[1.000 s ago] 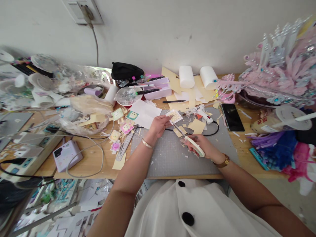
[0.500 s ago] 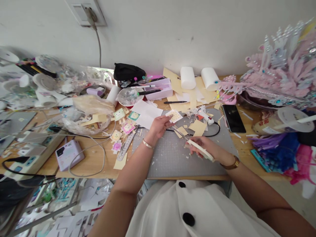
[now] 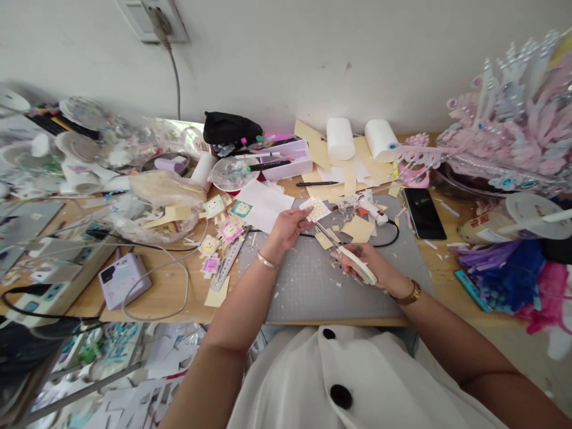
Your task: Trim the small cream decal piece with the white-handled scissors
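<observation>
Between the fingers of my left hand (image 3: 289,227) is a small white paper card (image 3: 318,208) bearing several pale yellow dots. My right hand (image 3: 364,262) is wrapped round the cream handles of a pair of scissors (image 3: 357,262). The scissors' blades point up and left, with their tips at the lower edge of the card; I cannot tell whether they touch it. Below lies a grey cutting mat (image 3: 304,292) scattered with paper bits. A cream paper scrap (image 3: 358,229) and a glue gun (image 3: 374,212) lie beyond the scissors.
A white paper sheet (image 3: 263,204), small painted cards with faces (image 3: 231,229) and a metal ruler (image 3: 227,265) lie left of the mat. On the right are a phone (image 3: 424,213), a drink cup (image 3: 513,217) and pink crowns (image 3: 504,137). A lilac box (image 3: 286,161) stands behind.
My right hand has moved slightly up and left, bringing the scissors' tips to the card. My left hand holds the card in nearly the same place.
</observation>
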### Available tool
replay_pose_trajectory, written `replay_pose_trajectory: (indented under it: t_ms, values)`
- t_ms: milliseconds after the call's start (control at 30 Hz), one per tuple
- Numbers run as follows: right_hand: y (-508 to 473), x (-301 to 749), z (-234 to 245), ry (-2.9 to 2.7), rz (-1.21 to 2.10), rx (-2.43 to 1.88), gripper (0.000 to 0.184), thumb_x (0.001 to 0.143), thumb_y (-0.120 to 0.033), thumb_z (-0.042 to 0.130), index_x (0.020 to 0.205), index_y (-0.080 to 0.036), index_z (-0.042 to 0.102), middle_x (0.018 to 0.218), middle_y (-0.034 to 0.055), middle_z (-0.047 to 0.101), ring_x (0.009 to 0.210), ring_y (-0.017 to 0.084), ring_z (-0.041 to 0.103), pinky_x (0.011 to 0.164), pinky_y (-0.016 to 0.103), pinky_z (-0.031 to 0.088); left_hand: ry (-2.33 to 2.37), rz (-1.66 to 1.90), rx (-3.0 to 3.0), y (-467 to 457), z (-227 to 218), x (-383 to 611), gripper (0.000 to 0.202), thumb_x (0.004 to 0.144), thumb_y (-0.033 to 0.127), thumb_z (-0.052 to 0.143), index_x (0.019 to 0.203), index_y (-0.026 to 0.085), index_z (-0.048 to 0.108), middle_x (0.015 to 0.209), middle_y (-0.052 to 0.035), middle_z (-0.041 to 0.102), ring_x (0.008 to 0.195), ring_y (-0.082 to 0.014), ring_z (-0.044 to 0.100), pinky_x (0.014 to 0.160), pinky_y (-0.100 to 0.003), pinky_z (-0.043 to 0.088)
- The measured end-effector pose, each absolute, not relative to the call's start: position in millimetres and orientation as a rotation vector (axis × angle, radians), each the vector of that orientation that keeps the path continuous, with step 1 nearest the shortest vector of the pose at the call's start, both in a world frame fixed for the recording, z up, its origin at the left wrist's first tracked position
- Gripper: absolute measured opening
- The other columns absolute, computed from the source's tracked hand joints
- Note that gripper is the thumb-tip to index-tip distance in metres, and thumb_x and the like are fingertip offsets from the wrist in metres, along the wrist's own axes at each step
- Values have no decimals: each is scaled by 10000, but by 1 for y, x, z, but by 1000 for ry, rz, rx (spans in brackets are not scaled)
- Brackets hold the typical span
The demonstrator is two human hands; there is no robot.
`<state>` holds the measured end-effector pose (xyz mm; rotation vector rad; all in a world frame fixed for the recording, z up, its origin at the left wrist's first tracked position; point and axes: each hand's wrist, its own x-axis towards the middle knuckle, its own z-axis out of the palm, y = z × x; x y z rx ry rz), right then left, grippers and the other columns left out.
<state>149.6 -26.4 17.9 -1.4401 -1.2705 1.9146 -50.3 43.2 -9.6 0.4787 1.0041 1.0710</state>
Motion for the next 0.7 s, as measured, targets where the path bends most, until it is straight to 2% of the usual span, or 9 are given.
replay_pose_trajectory:
  t_ms: [267, 700]
  values:
    - [-25, 151, 12, -1309, 1916, -1417, 381, 632, -488, 770, 658, -162, 575, 486, -50, 537, 322, 42, 403, 298, 170, 289, 1004, 1060, 500, 44, -14, -51, 179, 728, 213, 775, 709, 107, 631, 592, -9, 628, 585, -121, 628, 808, -342, 552]
    - [-23, 152, 6, -1249, 1959, -1412, 361, 626, -470, 776, 707, -160, 609, 490, -49, 556, 325, 47, 423, 303, 168, 298, 1009, 1065, 494, 44, -14, -51, 160, 722, 195, 776, 723, 98, 649, 717, -62, 696, 635, -139, 658, 826, -367, 545]
